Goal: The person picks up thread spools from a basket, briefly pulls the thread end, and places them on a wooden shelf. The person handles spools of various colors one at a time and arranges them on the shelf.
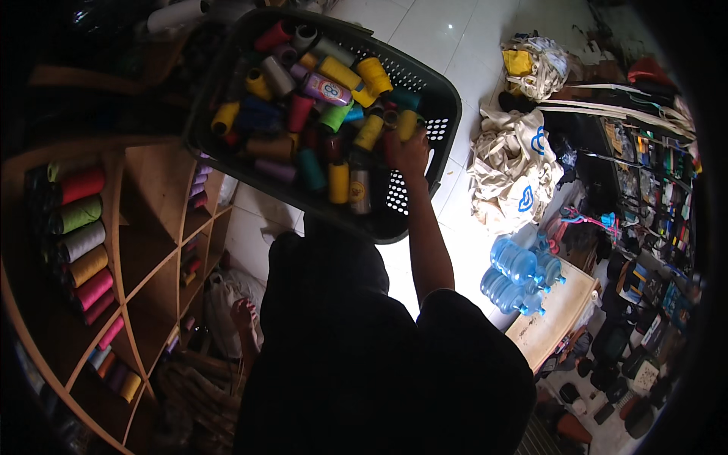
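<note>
- Sorting step, by the look of it: right hand [409, 150] reaching into dark plastic basket [447, 106], fingers curled among the thread cones [334, 95], seemingly closing on a yellow cone [407, 123]; whether actually pinched, cannot tell.
- Left hand out of sight; grip impossible to judge, likely under the basket.
- Basket tilted, held high beside wooden shelf [144, 250], full of mixed-colour cones lying loose.
- Shelf cubbies already hold rows of cones [80, 243] at left, well apart from the basket.
- Next move probably calls for a firm hold on one cone, a clean lift clear of its neighbours, and keeping the basket steady against spilling.
</note>
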A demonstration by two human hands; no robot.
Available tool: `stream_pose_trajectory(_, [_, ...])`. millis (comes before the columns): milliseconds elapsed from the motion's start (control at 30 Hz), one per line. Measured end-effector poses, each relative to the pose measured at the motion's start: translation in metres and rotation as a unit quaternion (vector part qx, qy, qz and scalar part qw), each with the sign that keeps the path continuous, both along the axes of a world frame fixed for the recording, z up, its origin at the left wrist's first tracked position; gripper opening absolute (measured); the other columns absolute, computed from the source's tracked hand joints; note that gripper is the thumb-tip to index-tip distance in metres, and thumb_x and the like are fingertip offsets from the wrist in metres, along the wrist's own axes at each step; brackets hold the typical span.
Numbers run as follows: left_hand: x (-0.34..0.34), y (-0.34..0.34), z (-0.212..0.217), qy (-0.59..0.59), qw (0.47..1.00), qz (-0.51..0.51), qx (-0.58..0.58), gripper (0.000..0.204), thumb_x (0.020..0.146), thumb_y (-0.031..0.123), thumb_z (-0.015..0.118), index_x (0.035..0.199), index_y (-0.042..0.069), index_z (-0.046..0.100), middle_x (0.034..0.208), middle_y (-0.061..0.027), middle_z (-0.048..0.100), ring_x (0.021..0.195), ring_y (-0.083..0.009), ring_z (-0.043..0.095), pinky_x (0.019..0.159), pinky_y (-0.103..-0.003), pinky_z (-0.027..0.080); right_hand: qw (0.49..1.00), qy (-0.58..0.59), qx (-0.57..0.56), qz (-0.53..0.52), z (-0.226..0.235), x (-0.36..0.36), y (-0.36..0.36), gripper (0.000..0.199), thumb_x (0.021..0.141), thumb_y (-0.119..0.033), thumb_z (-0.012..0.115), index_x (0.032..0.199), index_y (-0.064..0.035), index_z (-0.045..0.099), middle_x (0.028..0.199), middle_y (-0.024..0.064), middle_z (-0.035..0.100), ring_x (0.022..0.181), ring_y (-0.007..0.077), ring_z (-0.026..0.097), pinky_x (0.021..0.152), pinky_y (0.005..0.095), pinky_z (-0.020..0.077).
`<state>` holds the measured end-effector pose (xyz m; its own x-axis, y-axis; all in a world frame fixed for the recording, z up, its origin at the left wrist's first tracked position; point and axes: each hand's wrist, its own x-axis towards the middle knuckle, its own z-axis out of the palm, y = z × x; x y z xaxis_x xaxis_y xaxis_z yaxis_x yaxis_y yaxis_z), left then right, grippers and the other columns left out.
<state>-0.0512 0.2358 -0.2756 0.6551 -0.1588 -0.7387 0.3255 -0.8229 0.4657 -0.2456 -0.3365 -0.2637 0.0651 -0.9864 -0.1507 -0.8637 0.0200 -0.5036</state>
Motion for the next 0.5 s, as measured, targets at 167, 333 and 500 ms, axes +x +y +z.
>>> stream_pose_trajectory(167, [-0.004,0.018,-0.026,0.08,0.992,0.1,-0.011,0.026,0.093,0.024,0.057,0.115,0.01,0.059,0.1,-0.0068,0.065,0.086,-0.0199,0.064,0.073,-0.04,0.05,0.987,0.133,-0.053,0.079,-0.01,0.01,0.006,0.067,0.078,-0.036,0.071,0.127,0.0009,0.045,0.116,0.0307,0.052,0.107,0.0449,0.054,0.093,0.0482,0.0451])
stream_pose_trajectory(333, [-0.012,0.016,-0.03,0.109,0.985,0.134,0.004,0.03,0.094,0.026,0.056,0.119,0.01,0.057,0.104,-0.0076,0.065,0.091,-0.0211,0.063,0.08,-0.044,0.049,0.965,0.034,0.025,0.259,-0.02,0.039,0.012,0.049,0.073,-0.042,0.077,0.107,-0.0092,0.067,0.106,0.022,0.063,0.099,0.0382,0.061,0.092,0.0467,0.0465])
stream_pose_trajectory(500, [-0.022,0.015,-0.021,0.116,0.986,0.118,-0.005,0.033,0.094,0.029,0.056,0.121,0.011,0.057,0.109,-0.0078,0.064,0.095,-0.0216,0.063,0.084,-0.045,0.048,0.958,-0.008,0.121,0.261,-0.058,0.089,0.025,0.048,0.068,-0.044,0.078,0.098,-0.008,0.069,0.103,0.0164,0.067,0.096,0.0335,0.065,0.088,0.0441,0.0483])
